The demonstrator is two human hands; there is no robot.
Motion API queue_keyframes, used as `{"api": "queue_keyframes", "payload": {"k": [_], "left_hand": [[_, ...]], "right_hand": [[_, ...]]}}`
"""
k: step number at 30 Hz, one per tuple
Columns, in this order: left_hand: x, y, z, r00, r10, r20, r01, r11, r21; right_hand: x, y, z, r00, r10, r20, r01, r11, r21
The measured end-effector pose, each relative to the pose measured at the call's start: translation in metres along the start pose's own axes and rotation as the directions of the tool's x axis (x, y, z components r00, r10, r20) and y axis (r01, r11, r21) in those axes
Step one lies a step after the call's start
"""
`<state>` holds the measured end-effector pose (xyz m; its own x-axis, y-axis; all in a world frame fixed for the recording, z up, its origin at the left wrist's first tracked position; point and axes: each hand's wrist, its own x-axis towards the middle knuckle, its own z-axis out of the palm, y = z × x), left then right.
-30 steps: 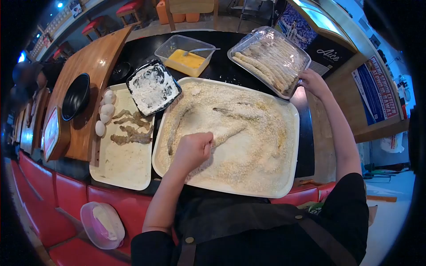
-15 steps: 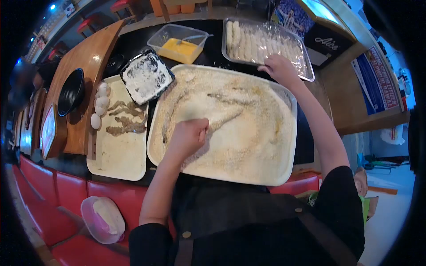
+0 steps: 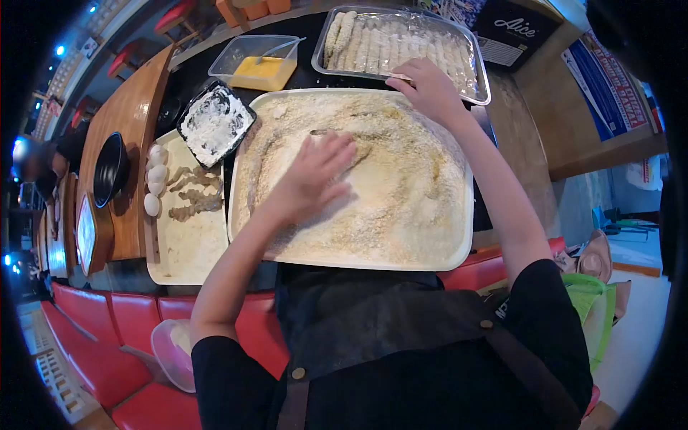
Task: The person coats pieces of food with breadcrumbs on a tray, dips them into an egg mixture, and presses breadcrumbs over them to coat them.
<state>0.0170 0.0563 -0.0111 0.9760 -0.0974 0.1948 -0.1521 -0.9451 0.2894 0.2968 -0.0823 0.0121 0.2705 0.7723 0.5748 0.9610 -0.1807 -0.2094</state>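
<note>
My left hand (image 3: 315, 175) is spread low over the large cream tray (image 3: 358, 264) of breadcrumbs (image 3: 387, 215), its fingertips smeared by motion. Beside its fingers a long, crumb-dusted shrimp (image 3: 364, 152) lies partly hidden; other coated shapes are half buried around it. My right hand (image 3: 430, 89) is at the near rim of the clear plastic tray (image 3: 481, 89), fingers curled, with a pale strip between thumb and fingers that I cannot make out. Rows of breaded shrimp (image 3: 373, 50) fill that tray, partly under clear film.
Left of the crumbs, a smaller cream tray (image 3: 188, 251) holds raw shrimp (image 3: 195, 204) and several eggs (image 3: 152, 206). Behind are a black tray of white flour (image 3: 215, 125) and a tub of beaten egg (image 3: 261, 72) with a utensil. A black bowl (image 3: 111, 170) sits farther left.
My left hand has gone from a closed fist to spread fingers over the crumbs. My right hand stays by the clear tray's rim, slightly farther left along it. The whole view has shifted.
</note>
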Motion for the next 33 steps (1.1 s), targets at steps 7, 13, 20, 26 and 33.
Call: {"api": "queue_keyframes", "payload": {"k": [7,13,20,26,33], "left_hand": [[0.004,0.044,0.010,0.970,0.075,0.230,-0.075,0.997,-0.009],[0.000,0.006,-0.007,0.998,-0.042,0.052,0.029,0.975,0.220],[0.006,0.038,0.003,0.977,-0.027,0.211,0.023,0.999,0.023],[-0.007,0.032,-0.015,0.880,-0.343,-0.328,0.256,0.925,-0.279],[-0.015,0.039,0.001,0.821,-0.498,-0.278,0.417,0.857,-0.303]], "right_hand": [[-0.049,0.003,-0.040,0.941,0.285,-0.183,-0.243,0.944,0.221],[-0.067,-0.004,-0.056,0.882,0.382,-0.275,-0.313,0.913,0.262],[-0.053,-0.046,-0.039,0.994,0.081,-0.076,-0.056,0.958,0.281],[-0.050,-0.077,-0.026,0.961,-0.128,0.244,0.018,0.912,0.410],[-0.038,-0.094,0.005,0.886,-0.282,0.369,0.092,0.886,0.455]]}}
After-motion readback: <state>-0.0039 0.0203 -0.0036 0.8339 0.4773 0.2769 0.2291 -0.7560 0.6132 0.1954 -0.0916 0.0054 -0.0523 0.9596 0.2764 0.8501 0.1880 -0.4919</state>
